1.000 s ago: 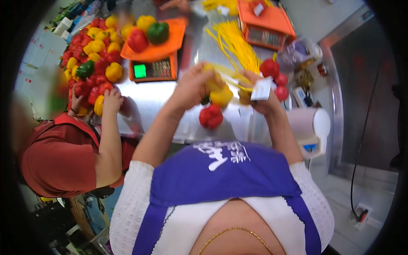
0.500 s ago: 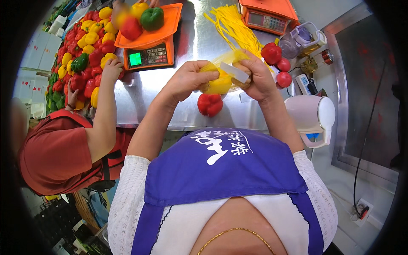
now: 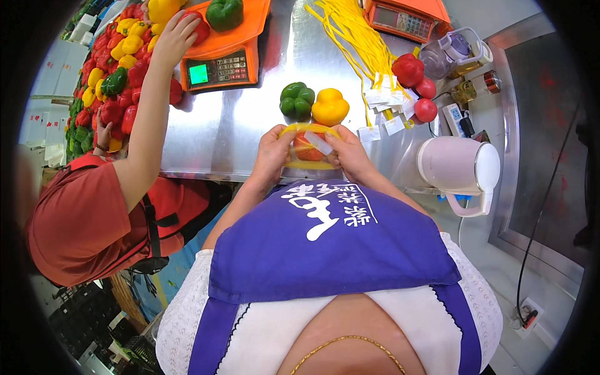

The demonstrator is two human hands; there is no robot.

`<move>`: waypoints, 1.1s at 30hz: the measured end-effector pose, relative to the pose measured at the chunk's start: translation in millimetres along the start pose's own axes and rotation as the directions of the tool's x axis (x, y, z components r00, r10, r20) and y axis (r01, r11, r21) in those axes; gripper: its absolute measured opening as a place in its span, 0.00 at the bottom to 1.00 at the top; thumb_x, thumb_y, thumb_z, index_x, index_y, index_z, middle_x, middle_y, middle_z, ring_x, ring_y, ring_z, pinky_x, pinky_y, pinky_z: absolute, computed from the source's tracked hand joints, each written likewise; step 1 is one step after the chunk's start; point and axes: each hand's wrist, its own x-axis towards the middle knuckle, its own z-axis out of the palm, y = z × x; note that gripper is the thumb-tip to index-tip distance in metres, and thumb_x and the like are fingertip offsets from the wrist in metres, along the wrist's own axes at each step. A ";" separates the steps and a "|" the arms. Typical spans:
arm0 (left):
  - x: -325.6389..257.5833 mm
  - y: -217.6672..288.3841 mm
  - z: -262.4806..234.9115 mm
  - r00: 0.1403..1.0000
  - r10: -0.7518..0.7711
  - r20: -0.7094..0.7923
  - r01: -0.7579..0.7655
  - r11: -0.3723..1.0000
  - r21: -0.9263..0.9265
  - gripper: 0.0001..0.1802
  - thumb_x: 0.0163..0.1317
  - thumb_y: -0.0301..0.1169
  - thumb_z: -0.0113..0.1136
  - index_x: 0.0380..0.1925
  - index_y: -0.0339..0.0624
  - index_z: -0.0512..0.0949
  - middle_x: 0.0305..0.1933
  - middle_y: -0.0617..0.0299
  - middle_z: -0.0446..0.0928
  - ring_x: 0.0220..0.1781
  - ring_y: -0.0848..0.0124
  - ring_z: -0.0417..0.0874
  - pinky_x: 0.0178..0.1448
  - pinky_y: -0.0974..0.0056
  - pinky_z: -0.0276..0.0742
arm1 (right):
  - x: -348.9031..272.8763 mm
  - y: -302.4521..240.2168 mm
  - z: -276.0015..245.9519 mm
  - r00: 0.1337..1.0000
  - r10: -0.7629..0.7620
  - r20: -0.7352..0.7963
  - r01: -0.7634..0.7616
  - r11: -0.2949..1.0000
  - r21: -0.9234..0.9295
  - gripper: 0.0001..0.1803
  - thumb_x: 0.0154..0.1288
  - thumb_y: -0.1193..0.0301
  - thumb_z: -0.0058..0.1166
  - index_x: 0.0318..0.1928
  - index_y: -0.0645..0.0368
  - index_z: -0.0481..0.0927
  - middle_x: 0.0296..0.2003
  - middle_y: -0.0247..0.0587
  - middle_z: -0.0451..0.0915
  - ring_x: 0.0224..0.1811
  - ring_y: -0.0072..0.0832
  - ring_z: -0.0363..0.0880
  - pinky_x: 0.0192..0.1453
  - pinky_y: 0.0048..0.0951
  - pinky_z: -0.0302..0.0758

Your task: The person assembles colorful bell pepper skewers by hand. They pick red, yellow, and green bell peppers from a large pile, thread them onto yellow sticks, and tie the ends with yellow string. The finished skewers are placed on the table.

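My left hand (image 3: 273, 152) and my right hand (image 3: 349, 153) hold a yellow mesh bag (image 3: 309, 148) between them, close to my apron at the counter's front edge. A red pepper (image 3: 304, 150) sits inside the bag, and a white tag (image 3: 319, 142) lies across it under my right fingers. Just beyond my hands, a green pepper (image 3: 297, 100) and a yellow pepper (image 3: 330, 107) rest side by side on the steel counter (image 3: 231, 125).
A person in a red shirt (image 3: 81, 219) at my left reaches to peppers on an orange scale (image 3: 222, 53). A heap of peppers (image 3: 109, 81) lies far left. Yellow mesh bags (image 3: 356, 37), white tags (image 3: 384, 112), red peppers (image 3: 415, 81), a second scale (image 3: 403, 19) and a white kettle (image 3: 459, 165) stand right.
My hands have come down toward my body with the bag. The green and yellow peppers now lie on the counter; a red pepper is in the bag. The other person's arm reached to the scale.
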 end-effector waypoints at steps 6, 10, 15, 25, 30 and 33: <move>23.3 -29.2 -7.4 1.000 -0.021 -0.007 0.021 1.000 -0.010 0.09 0.69 0.34 0.49 0.36 0.41 0.73 0.25 0.67 0.74 0.21 0.81 0.69 0.23 0.73 0.64 | 15.6 20.8 -16.3 0.994 -0.019 -0.112 0.020 1.000 0.007 0.07 0.74 0.67 0.45 0.42 0.57 0.70 0.17 0.24 0.63 0.15 0.13 0.56 0.18 0.20 0.53; 56.4 -63.1 -13.2 0.944 0.317 -0.091 -0.279 0.915 0.290 0.11 0.68 0.33 0.49 0.34 0.37 0.76 0.26 0.59 0.75 0.28 0.71 0.75 0.35 0.66 0.73 | 29.0 21.9 -21.4 0.988 0.010 -0.153 -0.020 0.998 -0.065 0.09 0.73 0.67 0.44 0.47 0.59 0.71 0.19 0.26 0.66 0.15 0.14 0.59 0.18 0.20 0.56; 55.1 -60.8 -13.6 0.909 0.414 -0.039 -0.351 0.814 0.462 0.14 0.67 0.33 0.48 0.36 0.34 0.78 0.31 0.51 0.78 0.35 0.65 0.78 0.45 0.61 0.75 | 28.6 18.9 -8.1 0.974 -0.035 -0.222 0.043 0.999 0.029 0.13 0.73 0.67 0.44 0.51 0.60 0.72 0.27 0.30 0.74 0.20 0.15 0.65 0.21 0.20 0.60; 14.3 30.2 28.7 0.928 0.360 0.098 -0.373 0.890 0.263 0.14 0.65 0.33 0.50 0.38 0.33 0.79 0.33 0.56 0.80 0.36 0.71 0.78 0.43 0.64 0.74 | -14.0 -40.0 -4.5 0.983 -0.089 -0.159 0.088 0.996 -0.010 0.10 0.72 0.64 0.45 0.33 0.52 0.67 0.19 0.24 0.62 0.16 0.14 0.58 0.16 0.21 0.53; 65.0 79.7 68.5 0.938 0.321 0.131 -0.332 0.941 0.069 0.13 0.65 0.35 0.50 0.30 0.36 0.76 0.26 0.62 0.75 0.27 0.75 0.73 0.30 0.68 0.69 | 21.5 -103.4 -21.6 0.978 -0.181 -0.102 0.183 0.983 0.013 0.09 0.70 0.67 0.47 0.31 0.49 0.64 0.17 0.24 0.60 0.12 0.14 0.52 0.14 0.20 0.47; 88.4 61.4 68.2 0.964 0.242 0.107 -0.258 0.950 0.176 0.14 0.65 0.36 0.49 0.31 0.37 0.76 0.26 0.61 0.75 0.22 0.73 0.72 0.23 0.67 0.67 | 47.9 -84.6 -43.5 0.991 -0.041 -0.130 0.049 0.997 0.061 0.13 0.72 0.64 0.45 0.28 0.49 0.62 0.16 0.23 0.58 0.12 0.15 0.51 0.15 0.20 0.47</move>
